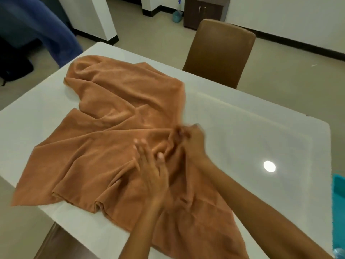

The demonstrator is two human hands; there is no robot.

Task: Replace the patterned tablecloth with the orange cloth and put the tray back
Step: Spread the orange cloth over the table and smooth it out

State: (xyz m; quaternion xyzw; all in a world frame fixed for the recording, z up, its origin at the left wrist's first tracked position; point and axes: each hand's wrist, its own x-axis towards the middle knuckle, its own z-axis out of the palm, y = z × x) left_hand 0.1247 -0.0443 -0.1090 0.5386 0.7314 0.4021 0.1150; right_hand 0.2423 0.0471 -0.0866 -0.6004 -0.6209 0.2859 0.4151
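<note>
A: What are the hands up to?

B: Left hand (149, 165) lies flat on the orange cloth (112, 116), fingers straight and slightly spread. Right hand (188, 141) is blurry, but its fingers look bunched around a fold of it.

A: And the cloth?

B: Rumpled across the white table (252, 128). Teal thing (338, 202) at right edge, contents hidden. Brown chair (220, 51) behind.

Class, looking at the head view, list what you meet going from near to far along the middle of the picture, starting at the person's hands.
Left hand flat on the orange cloth → right hand gripping a bunch of it → bare white table → brown chair → dark cabinet.
</note>
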